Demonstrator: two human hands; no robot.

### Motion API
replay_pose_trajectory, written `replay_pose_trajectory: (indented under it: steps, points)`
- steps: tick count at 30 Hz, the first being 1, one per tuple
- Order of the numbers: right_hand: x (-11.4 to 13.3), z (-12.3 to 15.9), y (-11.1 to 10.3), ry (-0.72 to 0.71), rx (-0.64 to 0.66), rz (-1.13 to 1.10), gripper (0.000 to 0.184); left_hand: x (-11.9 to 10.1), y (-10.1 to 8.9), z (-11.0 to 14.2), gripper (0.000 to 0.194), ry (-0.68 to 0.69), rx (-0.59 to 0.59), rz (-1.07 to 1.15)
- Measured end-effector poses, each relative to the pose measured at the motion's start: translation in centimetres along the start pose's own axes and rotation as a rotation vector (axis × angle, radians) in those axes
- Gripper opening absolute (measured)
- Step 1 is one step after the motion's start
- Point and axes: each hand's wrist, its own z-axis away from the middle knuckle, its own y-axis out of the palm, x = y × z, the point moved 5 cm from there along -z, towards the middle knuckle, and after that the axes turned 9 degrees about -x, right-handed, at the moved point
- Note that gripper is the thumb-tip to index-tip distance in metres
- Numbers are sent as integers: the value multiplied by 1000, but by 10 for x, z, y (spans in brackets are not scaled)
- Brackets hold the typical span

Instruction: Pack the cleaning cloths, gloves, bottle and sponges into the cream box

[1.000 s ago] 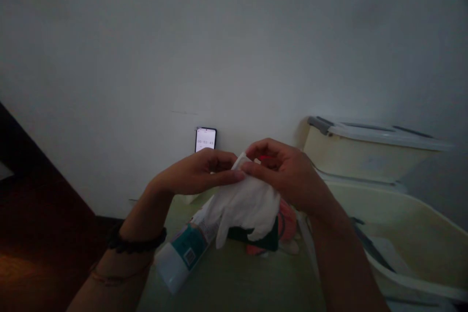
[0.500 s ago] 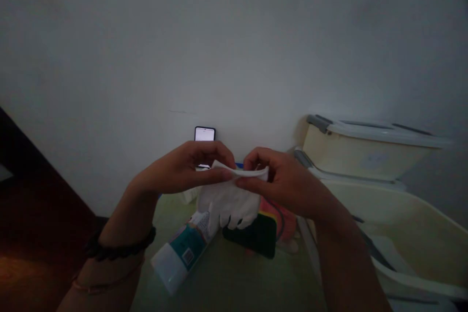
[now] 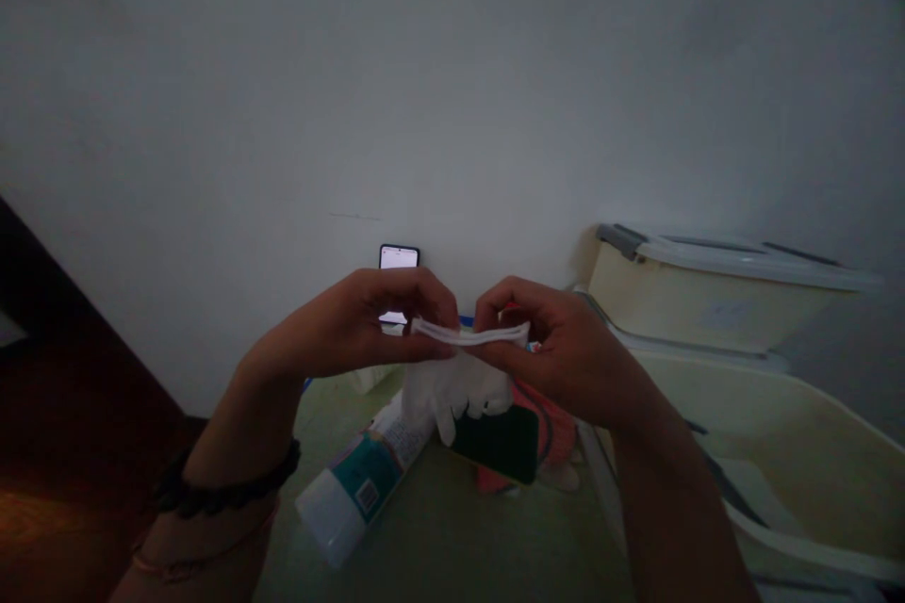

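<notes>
A white fabric glove [image 3: 452,381] hangs fingers-down between my two hands, its cuff edge on top. My left hand [image 3: 374,320] pinches the cuff toward its left side, thumb in front and fingers behind. On the other side, my right hand [image 3: 548,344] grips the same cuff between thumb and fingers. Under the glove lies a white and teal tube [image 3: 368,480], slanting on the table. Just beyond the glove's fingers is a dark green scouring sponge [image 3: 501,443], resting against a pink-orange cloth item [image 3: 555,429] that is partly hidden.
A phone [image 3: 400,257] leans against the wall behind my left hand. The greenish table [image 3: 452,546] spreads below. To the right stand an open cream bin [image 3: 813,452] with dark and white items inside and a lidded storage box [image 3: 707,301] behind it.
The glove's cuff has turned from slanted and bunched to level and stretched sideways between my hands. My left hand has shifted left, and more of the phone and sponge shows.
</notes>
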Motion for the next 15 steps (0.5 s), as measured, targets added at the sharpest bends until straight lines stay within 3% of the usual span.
replay_pose_trajectory:
  steps: [7,15]
  points:
    - [-1,0,-4,31,-43,10,15,-1,-3,-2,11,24,-50,-84]
    - [-6,0,-8,69,-57,-161,18,-5,-4,1,8,19,-24,-68]
